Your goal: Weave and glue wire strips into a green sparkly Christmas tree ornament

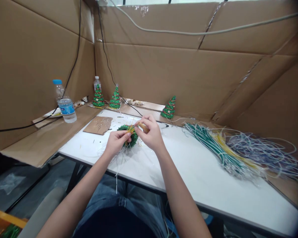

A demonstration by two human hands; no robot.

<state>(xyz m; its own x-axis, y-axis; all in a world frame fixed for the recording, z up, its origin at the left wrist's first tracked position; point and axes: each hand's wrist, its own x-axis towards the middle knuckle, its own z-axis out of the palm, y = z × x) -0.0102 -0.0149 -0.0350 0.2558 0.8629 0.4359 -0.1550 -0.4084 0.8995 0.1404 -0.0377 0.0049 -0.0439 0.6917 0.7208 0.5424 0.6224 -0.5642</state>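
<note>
A dark green, ring-like decoration is held over the white table, with thin white wires hanging below it. My left hand pinches a bunch of yellow strands at the decoration's near side. Close beside it on the right, my right hand is closed around the tan, wooden-looking handle of a small tool. The tool's tip points toward the yellow strands, but it is too small to make out. Fingers hide part of the decoration.
Three small green decorated trees stand along the back. Bundles of green wires and pale tangled wires lie at right. A cardboard piece, a water bottle and a white glue gun-like object are nearby. Cardboard walls enclose the table.
</note>
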